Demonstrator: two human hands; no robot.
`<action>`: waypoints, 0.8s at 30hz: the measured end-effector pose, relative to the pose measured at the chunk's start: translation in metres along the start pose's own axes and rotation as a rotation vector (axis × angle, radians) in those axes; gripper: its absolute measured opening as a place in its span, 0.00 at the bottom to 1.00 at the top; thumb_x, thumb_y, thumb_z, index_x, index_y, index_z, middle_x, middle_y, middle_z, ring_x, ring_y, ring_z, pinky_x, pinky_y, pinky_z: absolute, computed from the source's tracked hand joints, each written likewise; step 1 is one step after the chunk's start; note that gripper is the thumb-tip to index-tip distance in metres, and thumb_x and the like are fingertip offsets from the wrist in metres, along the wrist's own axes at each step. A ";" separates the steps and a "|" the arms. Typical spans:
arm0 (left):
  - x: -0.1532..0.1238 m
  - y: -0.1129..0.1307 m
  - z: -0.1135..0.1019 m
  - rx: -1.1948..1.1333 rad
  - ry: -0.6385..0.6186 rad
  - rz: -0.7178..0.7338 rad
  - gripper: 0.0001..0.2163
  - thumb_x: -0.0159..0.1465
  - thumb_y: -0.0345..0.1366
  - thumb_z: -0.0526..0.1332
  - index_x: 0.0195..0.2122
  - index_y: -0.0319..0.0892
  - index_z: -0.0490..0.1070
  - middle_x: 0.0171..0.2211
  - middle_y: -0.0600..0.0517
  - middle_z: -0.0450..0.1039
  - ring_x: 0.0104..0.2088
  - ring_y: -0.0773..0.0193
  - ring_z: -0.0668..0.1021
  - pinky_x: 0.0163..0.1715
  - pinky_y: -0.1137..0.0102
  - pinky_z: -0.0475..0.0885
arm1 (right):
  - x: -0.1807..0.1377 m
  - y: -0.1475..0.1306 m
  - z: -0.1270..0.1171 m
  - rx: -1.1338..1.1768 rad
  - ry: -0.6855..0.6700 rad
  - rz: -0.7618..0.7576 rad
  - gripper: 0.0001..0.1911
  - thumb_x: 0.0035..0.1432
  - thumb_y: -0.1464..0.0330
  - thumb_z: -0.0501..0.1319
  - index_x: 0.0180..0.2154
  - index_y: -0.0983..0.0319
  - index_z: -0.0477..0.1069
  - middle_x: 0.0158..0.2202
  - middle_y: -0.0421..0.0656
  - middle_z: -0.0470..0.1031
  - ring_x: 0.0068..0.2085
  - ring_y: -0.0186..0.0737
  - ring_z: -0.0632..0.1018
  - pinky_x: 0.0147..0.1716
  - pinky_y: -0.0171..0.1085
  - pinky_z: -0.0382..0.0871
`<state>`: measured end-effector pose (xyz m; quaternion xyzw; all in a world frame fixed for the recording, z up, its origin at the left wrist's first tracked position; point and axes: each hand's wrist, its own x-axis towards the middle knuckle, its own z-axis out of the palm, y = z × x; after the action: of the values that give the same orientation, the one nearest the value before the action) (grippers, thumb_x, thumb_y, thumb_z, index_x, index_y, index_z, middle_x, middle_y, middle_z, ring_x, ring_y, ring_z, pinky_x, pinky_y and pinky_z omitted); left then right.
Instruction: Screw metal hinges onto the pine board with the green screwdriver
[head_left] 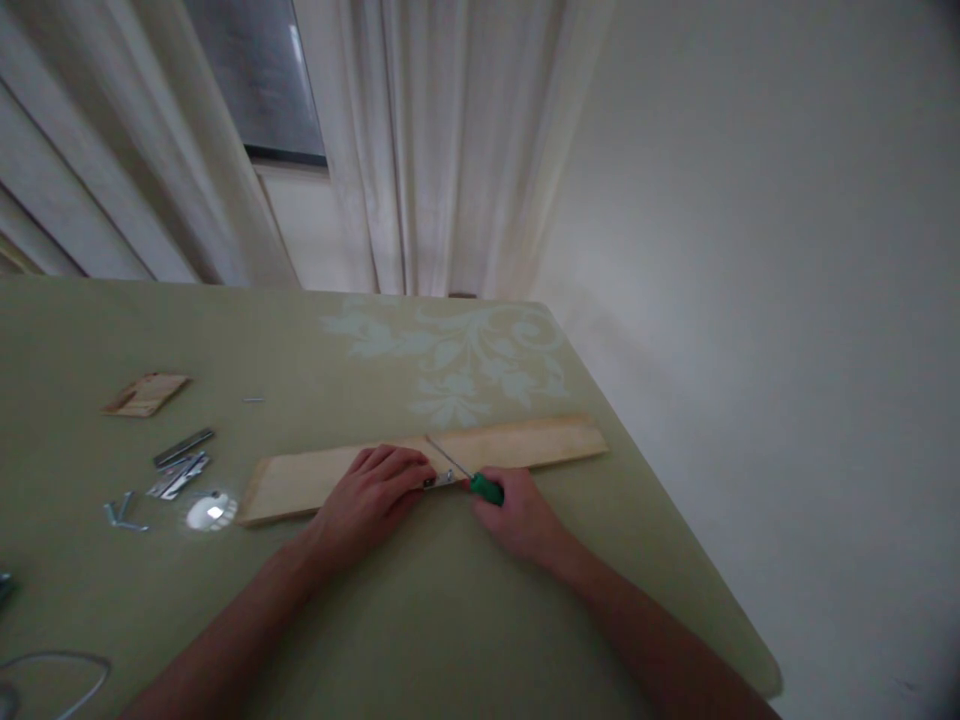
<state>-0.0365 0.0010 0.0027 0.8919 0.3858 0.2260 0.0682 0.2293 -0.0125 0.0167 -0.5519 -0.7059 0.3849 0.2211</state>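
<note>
A long, pale wooden board point(532, 441) lies flat on the table. My left hand point(379, 487) rests over its middle, fingers bent and pressed together, thumb and fingertips against a small metal piece point(442, 479) at the board's near edge. A small screw-like bit point(450, 475) stands up from that piece; its exact form is too small to tell. My right hand point(517, 510) is closed around the green handle of a screwdriver point(487, 488). The screwdriver's thin shaft slants away to the left across the board, with its tip over the wood, apart from the metal piece.
Left of the board lie flat metal pieces point(180, 475), several screws point(124, 515) and a shiny round dish point(211, 512). Farther back are a small wood piece point(146, 395) and a thin pin point(253, 400). A cable point(67, 657) curls at lower left. A wall point(787, 350) borders the table's right.
</note>
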 end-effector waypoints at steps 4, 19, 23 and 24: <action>0.000 0.004 0.002 -0.003 0.022 -0.026 0.13 0.73 0.32 0.60 0.55 0.49 0.77 0.54 0.48 0.78 0.54 0.53 0.76 0.54 0.57 0.69 | -0.007 -0.018 0.004 0.470 -0.074 0.414 0.19 0.56 0.71 0.60 0.50 0.61 0.77 0.20 0.33 0.69 0.18 0.31 0.64 0.19 0.32 0.56; 0.000 0.007 -0.003 -0.030 0.022 -0.021 0.14 0.73 0.33 0.58 0.57 0.49 0.76 0.55 0.47 0.78 0.54 0.53 0.76 0.55 0.57 0.69 | -0.022 -0.034 0.026 0.855 -0.037 0.598 0.24 0.56 0.64 0.63 0.55 0.60 0.70 0.18 0.30 0.68 0.14 0.28 0.59 0.13 0.30 0.42; -0.001 0.008 -0.003 -0.014 0.024 -0.016 0.15 0.73 0.32 0.58 0.57 0.49 0.75 0.55 0.47 0.78 0.55 0.53 0.76 0.55 0.57 0.69 | -0.021 -0.033 0.026 0.882 -0.025 0.612 0.23 0.56 0.62 0.64 0.53 0.60 0.71 0.19 0.30 0.69 0.14 0.27 0.59 0.13 0.30 0.41; -0.002 0.007 -0.002 -0.003 0.026 -0.011 0.15 0.72 0.31 0.58 0.58 0.49 0.75 0.56 0.47 0.78 0.55 0.53 0.76 0.55 0.57 0.69 | -0.021 -0.033 0.026 0.888 -0.013 0.616 0.23 0.56 0.61 0.64 0.53 0.60 0.71 0.19 0.30 0.69 0.14 0.27 0.59 0.13 0.30 0.41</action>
<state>-0.0337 -0.0052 0.0061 0.8866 0.3914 0.2375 0.0658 0.1966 -0.0435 0.0292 -0.5843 -0.2821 0.6969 0.3056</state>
